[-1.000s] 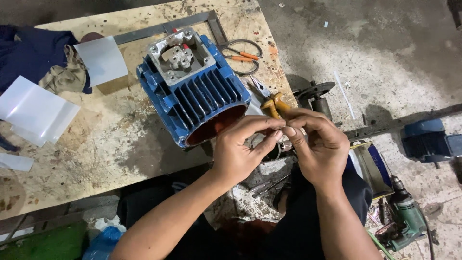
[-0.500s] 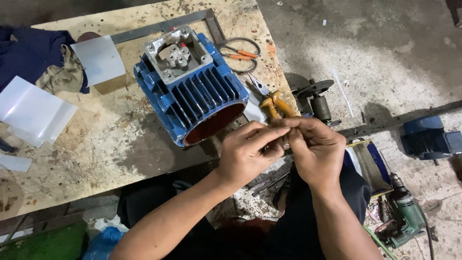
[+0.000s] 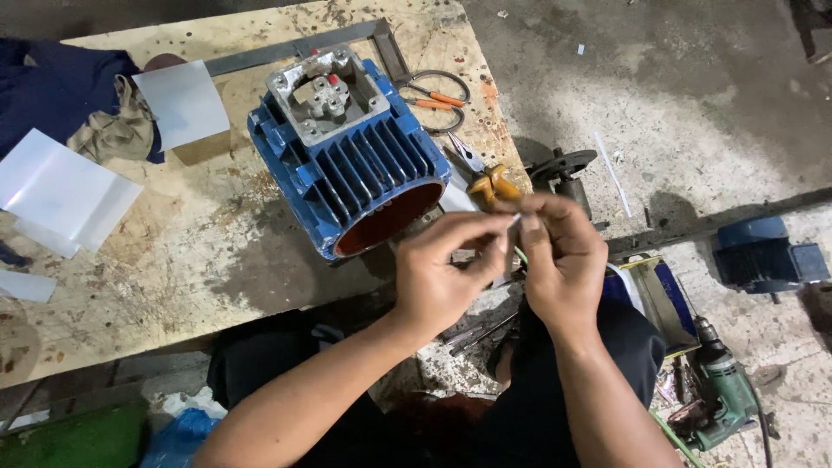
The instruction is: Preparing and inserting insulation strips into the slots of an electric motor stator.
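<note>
My left hand (image 3: 442,277) and my right hand (image 3: 559,256) meet fingertip to fingertip just off the table's near right corner. Between them they pinch a small thin pale strip (image 3: 513,222); most of it is hidden by my fingers. A blue finned motor housing (image 3: 347,156) lies on the wooden table (image 3: 173,260) directly left of my hands, its open red-lined end facing them. Yellow-handled pliers (image 3: 490,184) rest at the table's edge just beyond my fingertips.
Orange-handled scissors (image 3: 433,95) and a metal square (image 3: 303,48) lie behind the motor. White sheets (image 3: 61,195) and a dark cloth (image 3: 61,87) sit at the left. On the floor to the right are a second blue motor (image 3: 763,256), a green drill (image 3: 724,394) and a dark pulley part (image 3: 563,169).
Both hands stay joined on the small strip, with the fingers shifting slightly around it. The motor and tools have not moved.
</note>
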